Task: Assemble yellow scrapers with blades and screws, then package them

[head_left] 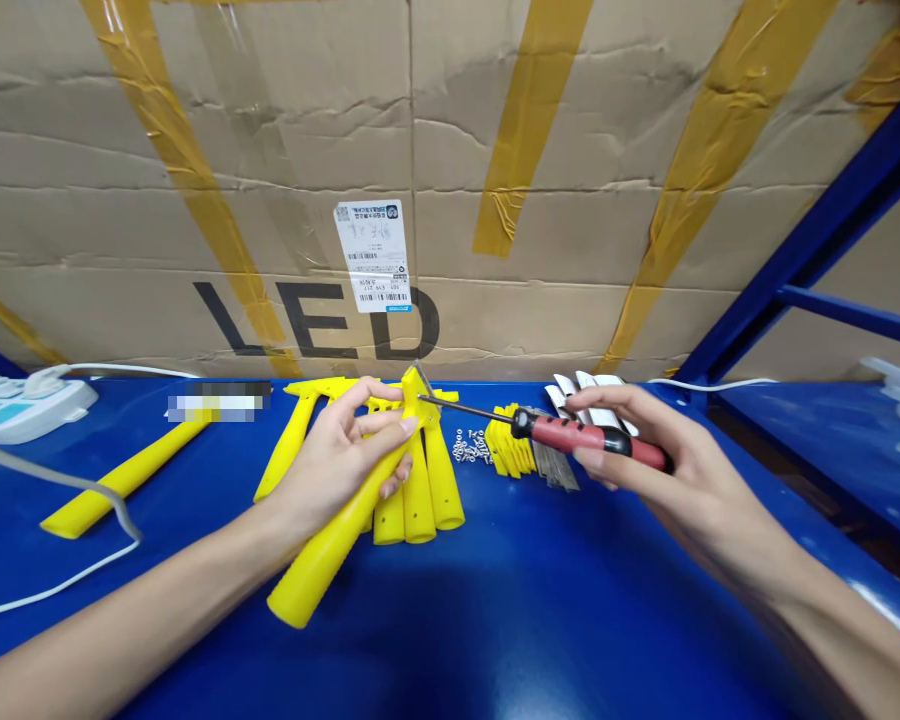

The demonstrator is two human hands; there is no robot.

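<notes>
left hand [343,437]: yellow tool [322,565] | right hand [686,470]: screwdriver [570,434], tip at tool's head

Cardboard box [450,150] behind tabletop [495,620]; on tabletop, left to right: power strip [52,412], handles [420,500], screws [471,450], stacked pieces [507,447].

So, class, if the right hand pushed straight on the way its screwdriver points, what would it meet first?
Most likely the head of the yellow tool in the left hand. The tip of the screwdriver appears to be right at it, though one view leaves contact uncertain.
</notes>
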